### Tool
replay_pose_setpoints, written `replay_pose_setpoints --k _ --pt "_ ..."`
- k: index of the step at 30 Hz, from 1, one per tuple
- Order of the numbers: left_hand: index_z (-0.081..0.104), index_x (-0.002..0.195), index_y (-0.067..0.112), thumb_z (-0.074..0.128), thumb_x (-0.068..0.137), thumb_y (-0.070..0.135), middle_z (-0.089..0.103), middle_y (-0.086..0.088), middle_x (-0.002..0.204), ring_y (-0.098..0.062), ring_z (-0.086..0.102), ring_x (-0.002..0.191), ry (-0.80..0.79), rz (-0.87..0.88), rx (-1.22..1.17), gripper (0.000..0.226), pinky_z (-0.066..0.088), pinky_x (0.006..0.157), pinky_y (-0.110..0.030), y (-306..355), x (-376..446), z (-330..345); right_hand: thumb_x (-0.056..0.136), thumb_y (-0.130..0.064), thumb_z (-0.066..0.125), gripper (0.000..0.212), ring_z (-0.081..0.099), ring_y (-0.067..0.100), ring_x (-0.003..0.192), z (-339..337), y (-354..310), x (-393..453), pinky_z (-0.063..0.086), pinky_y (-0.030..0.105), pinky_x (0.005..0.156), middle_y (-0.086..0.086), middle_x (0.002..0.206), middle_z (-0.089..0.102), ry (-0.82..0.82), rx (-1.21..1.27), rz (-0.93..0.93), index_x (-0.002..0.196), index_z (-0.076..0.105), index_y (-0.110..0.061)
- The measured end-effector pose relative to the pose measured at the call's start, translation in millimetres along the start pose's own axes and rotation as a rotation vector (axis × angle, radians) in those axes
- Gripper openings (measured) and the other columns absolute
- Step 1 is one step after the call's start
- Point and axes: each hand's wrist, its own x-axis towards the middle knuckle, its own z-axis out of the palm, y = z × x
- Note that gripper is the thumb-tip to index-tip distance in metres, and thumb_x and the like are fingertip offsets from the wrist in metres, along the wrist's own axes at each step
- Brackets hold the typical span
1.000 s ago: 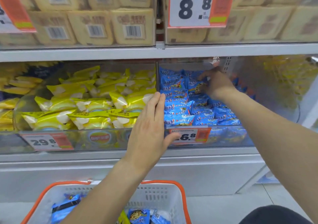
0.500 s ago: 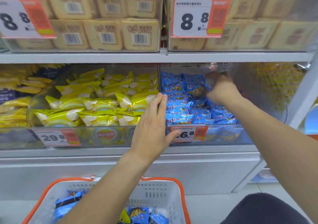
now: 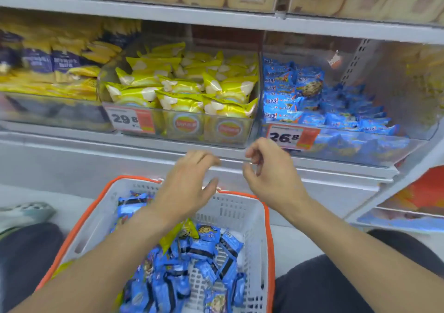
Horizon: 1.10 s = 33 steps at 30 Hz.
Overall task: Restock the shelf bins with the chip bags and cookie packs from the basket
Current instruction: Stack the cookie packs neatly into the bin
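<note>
Both hands hang over the far rim of the orange-rimmed basket [image 3: 269, 219], between it and the shelf edge, and neither holds anything. The left hand [image 3: 186, 185] has its fingers loosely spread and drooping just above the basket's far wall; the right hand [image 3: 269, 168] sits a little farther from the basket, toward the shelf, with its fingers slackly curled on nothing.

The step in hand looks like the gap between one placement and the next pick. The basket still carries a heap of blue cookie packs [image 3: 192, 264], with one yellow chip bag [image 3: 179, 234] poking up near the top of the heap, closest to the left wrist.

Beyond the basket, the clear bin of blue cookie packs [image 3: 336, 144] stands to the right, and the bin of yellow chip bags [image 3: 182, 127] just left of it (both look well stocked toward the front, though the blue one has room at its right side).

The next move probably calls for either hand to drop into the basket and grasp a pack, then carry it to the bin that matches its colour. The lone yellow bag should go to the left-hand bin, not the blue one.
</note>
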Motion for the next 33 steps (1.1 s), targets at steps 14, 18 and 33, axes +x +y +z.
replay_pose_setpoints --k 14,18,33 --pt "0.044 0.143 0.035 0.054 0.092 0.052 0.04 0.01 0.148 -0.018 0.036 0.137 -0.754 -0.571 0.315 0.056 0.027 0.113 -0.039 -129 -217 0 0.089 -0.032 0.07 0.042 0.059 0.03 0.096 222 -27 -118 0.052 0.044 0.085 0.012 0.109 0.059 -1.174 -0.004 0.268 0.123 0.054 -0.013" --pt "0.041 0.145 0.037 0.049 0.093 0.053 0.034 0.011 0.154 -0.016 0.029 0.142 -0.762 -0.522 0.381 0.055 0.016 0.117 -0.04 -128 -225 5 0.078 -0.049 0.077 0.08 0.05 0.03 0.123 266 -49 -156 0.043 0.035 0.101 0.01 0.137 0.035 -1.246 0.046 0.395 0.144 0.039 -0.024" --pt "0.061 0.126 0.027 0.039 0.093 0.052 0.057 0.005 0.128 -0.028 0.037 0.132 -0.743 -0.523 0.501 0.047 0.008 0.117 -0.053 -114 -235 25 0.072 -0.044 0.085 0.079 0.051 0.028 0.121 281 -27 -178 0.042 0.03 0.097 0.01 0.135 0.044 -1.171 -0.072 0.531 0.136 0.047 -0.018"
